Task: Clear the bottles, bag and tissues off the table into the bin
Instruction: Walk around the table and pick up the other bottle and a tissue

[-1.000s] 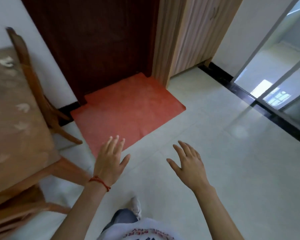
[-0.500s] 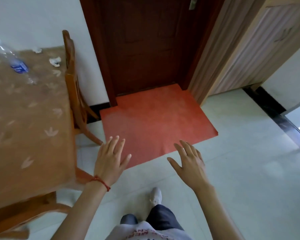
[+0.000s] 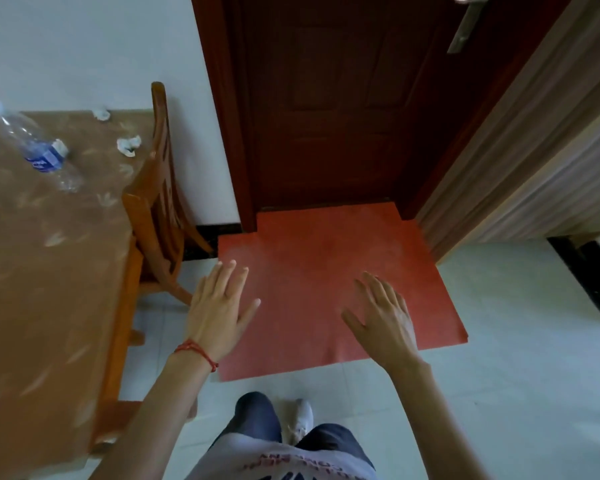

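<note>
Bottle lies on table, well apart from left hand.

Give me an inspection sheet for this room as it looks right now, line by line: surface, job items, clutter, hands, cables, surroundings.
Surface: table at the left, under a brown leaf-patterned cover.
Job's things: clear plastic bottle with a blue label, lying on its side on the table; crumpled tissue near the table's right edge; second tissue at the far edge. No bag or bin in view.
Clutter: nothing seen.
Grippers: left hand and right hand both open and empty, fingers spread, held out above the floor.
Cables: nothing seen.
Surroundings: wooden chair against the table; red mat in front of a dark door; pale tiled floor.
</note>
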Demonstrator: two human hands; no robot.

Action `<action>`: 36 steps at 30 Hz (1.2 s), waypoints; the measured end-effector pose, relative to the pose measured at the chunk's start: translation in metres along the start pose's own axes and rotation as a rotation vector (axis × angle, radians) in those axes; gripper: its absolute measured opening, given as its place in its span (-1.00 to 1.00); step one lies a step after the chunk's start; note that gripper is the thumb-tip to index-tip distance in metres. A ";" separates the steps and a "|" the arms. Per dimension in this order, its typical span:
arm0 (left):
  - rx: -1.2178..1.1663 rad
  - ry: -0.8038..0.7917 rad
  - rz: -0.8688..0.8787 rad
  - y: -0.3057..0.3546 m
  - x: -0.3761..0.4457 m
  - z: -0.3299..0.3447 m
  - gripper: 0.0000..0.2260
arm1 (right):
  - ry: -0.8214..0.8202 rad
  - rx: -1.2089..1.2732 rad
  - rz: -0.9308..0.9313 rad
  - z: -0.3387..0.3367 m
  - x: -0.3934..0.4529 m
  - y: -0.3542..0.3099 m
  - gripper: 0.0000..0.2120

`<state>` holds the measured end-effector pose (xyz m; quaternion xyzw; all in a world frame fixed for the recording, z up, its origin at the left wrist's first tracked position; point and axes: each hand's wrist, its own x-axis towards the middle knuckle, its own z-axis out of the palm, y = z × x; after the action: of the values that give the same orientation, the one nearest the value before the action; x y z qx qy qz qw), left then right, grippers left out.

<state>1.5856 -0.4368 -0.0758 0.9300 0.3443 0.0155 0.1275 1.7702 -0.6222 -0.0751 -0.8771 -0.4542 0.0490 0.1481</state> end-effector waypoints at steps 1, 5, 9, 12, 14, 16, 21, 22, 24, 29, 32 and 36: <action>-0.003 0.010 -0.012 0.000 0.010 -0.002 -0.24 | -0.012 0.004 -0.004 0.000 0.013 0.002 -0.49; 0.005 0.038 -0.064 -0.008 0.054 -0.009 -0.38 | -0.043 -0.004 -0.052 0.005 0.068 0.004 -0.48; 0.027 0.043 -0.078 -0.026 0.106 -0.015 -0.29 | -0.056 -0.005 -0.074 0.012 0.132 -0.003 -0.47; 0.042 0.057 -0.080 -0.044 0.153 -0.024 -0.26 | -0.010 0.019 -0.087 0.014 0.188 -0.013 -0.50; 0.053 0.064 -0.079 -0.056 0.185 -0.033 -0.27 | -0.013 0.022 -0.094 0.014 0.227 -0.020 -0.49; 0.056 0.078 -0.075 -0.068 0.215 -0.043 -0.29 | -0.042 0.020 -0.100 0.015 0.265 -0.027 -0.48; 0.046 0.100 -0.098 -0.096 0.277 -0.065 -0.33 | -0.043 0.036 -0.126 0.016 0.341 -0.048 -0.46; 0.041 0.101 -0.105 -0.101 0.287 -0.068 -0.33 | -0.048 0.033 -0.130 0.017 0.354 -0.050 -0.46; 0.030 0.099 -0.121 -0.109 0.303 -0.071 -0.32 | -0.055 0.037 -0.134 0.019 0.375 -0.054 -0.46; 0.014 0.089 -0.191 -0.125 0.340 -0.073 -0.32 | -0.096 0.050 -0.171 0.026 0.424 -0.059 -0.46; 0.007 0.103 -0.241 -0.132 0.362 -0.073 -0.31 | -0.114 0.042 -0.218 0.031 0.459 -0.060 -0.46; -0.010 0.128 -0.326 -0.142 0.395 -0.075 -0.30 | -0.106 0.057 -0.303 0.037 0.514 -0.067 -0.48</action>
<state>1.7878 -0.0615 -0.0622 0.8583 0.4981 0.0554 0.1106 2.0090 -0.1610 -0.0648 -0.7901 -0.5870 0.0853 0.1546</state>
